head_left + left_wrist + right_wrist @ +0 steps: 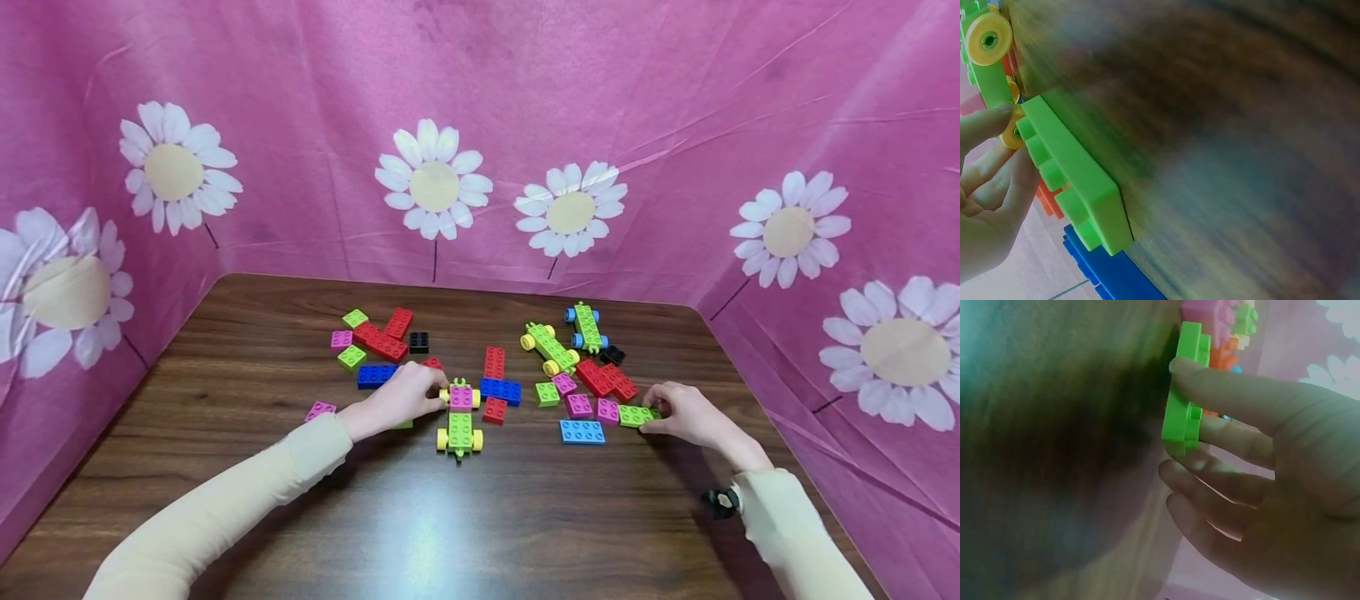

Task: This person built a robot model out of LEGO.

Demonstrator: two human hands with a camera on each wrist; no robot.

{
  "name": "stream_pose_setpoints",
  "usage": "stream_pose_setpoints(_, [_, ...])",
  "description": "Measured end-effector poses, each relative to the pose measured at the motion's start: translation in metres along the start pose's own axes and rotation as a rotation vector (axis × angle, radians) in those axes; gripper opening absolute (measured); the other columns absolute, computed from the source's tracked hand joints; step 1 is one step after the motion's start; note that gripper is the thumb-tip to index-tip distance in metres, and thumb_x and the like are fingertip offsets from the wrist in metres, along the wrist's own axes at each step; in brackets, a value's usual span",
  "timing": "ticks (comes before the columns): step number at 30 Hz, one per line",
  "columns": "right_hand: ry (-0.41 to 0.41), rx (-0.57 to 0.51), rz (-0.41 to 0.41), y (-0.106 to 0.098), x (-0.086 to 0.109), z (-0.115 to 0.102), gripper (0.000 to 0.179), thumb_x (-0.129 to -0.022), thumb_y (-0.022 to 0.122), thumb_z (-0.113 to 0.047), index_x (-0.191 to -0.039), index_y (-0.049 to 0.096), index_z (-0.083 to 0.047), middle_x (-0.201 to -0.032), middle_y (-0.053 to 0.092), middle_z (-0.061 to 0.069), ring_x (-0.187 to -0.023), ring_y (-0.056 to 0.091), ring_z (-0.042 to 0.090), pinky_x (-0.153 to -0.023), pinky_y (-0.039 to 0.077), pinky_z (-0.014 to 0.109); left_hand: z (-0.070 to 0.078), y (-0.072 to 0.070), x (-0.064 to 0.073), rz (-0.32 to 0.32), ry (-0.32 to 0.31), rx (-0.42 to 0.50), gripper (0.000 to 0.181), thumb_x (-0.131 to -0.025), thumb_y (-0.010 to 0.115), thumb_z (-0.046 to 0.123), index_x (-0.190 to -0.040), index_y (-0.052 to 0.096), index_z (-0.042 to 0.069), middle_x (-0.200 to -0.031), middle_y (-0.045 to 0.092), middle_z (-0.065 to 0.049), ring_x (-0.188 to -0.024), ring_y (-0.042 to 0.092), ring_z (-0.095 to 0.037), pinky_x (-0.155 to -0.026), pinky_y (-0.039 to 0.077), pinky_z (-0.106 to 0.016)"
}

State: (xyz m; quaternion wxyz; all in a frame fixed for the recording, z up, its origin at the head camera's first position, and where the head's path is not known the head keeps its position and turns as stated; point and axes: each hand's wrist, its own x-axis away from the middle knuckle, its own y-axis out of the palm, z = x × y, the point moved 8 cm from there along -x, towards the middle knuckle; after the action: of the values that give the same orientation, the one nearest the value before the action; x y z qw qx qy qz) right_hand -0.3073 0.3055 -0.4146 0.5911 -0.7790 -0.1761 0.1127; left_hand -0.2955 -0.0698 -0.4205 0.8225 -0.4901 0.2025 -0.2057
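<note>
In the head view, my left hand (401, 398) is at the side of a lime green car base (460, 433) with yellow wheels. Its thumb and fingers pinch a yellow wheel (1012, 132) in the left wrist view. A pink brick (461, 399) sits on the far end of that base. Beside the left hand, a lime green brick (1082, 169) lies on the table, mostly covered in the head view. My right hand (686, 410) pinches another lime green brick (1182, 394) between thumb and index finger, close over the table, its other fingers loosely bent.
On the left lie red bricks (380, 342), a blue brick (372, 377) and a black brick (419, 342). A blue brick (501, 392) crosses red ones mid-table. Two more car bases (550, 347) stand at the back right, near several pink bricks (578, 406) and a light blue brick (582, 432).
</note>
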Motion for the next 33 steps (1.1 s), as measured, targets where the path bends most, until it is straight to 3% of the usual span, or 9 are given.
stream_pose_setpoints(6, [0.009, 0.009, -0.008, -0.015, 0.001, 0.001, 0.031, -0.076, 0.084, -0.024, -0.090, 0.063, -0.006, -0.080, 0.062, 0.000, -0.072, 0.052, 0.009, -0.061, 0.042, 0.024, -0.001, 0.002, -0.001, -0.005, -0.001, 0.008, 0.021, -0.086, 0.077, 0.013, -0.103, 0.074, 0.001, -0.101, 0.076, -0.012, -0.088, 0.071, -0.017, -0.077, 0.059, -0.033])
stream_pose_setpoints(15, [-0.074, 0.037, 0.119, -0.039, -0.011, -0.025, 0.026, -0.078, 0.083, -0.022, -0.090, 0.065, -0.008, -0.081, 0.066, 0.001, -0.072, 0.055, 0.012, -0.062, 0.045, 0.026, -0.002, 0.003, -0.001, -0.015, -0.011, 0.012, 0.022, -0.086, 0.077, 0.014, -0.104, 0.074, 0.002, -0.101, 0.076, -0.012, -0.087, 0.071, -0.017, -0.079, 0.060, -0.033])
stream_pose_setpoints(26, [-0.201, 0.001, 0.165, -0.023, -0.045, -0.071, 0.025, -0.079, 0.083, -0.020, -0.092, 0.066, -0.006, -0.084, 0.067, 0.003, -0.074, 0.059, 0.019, -0.066, 0.047, 0.030, -0.003, 0.003, 0.000, -0.013, -0.016, 0.006, 0.021, -0.086, 0.077, 0.014, -0.103, 0.075, 0.002, -0.100, 0.076, -0.011, -0.085, 0.070, -0.014, -0.077, 0.060, -0.032])
stream_pose_setpoints(33, [-0.279, -0.055, 0.129, -0.009, -0.060, -0.100, 0.027, -0.080, 0.082, -0.021, -0.096, 0.066, -0.006, -0.091, 0.070, 0.004, -0.081, 0.062, 0.018, -0.073, 0.053, 0.035, -0.001, 0.001, 0.000, -0.008, -0.009, 0.012, 0.021, -0.085, 0.077, 0.013, -0.102, 0.075, 0.002, -0.099, 0.076, -0.011, -0.084, 0.070, -0.014, -0.076, 0.059, -0.032])
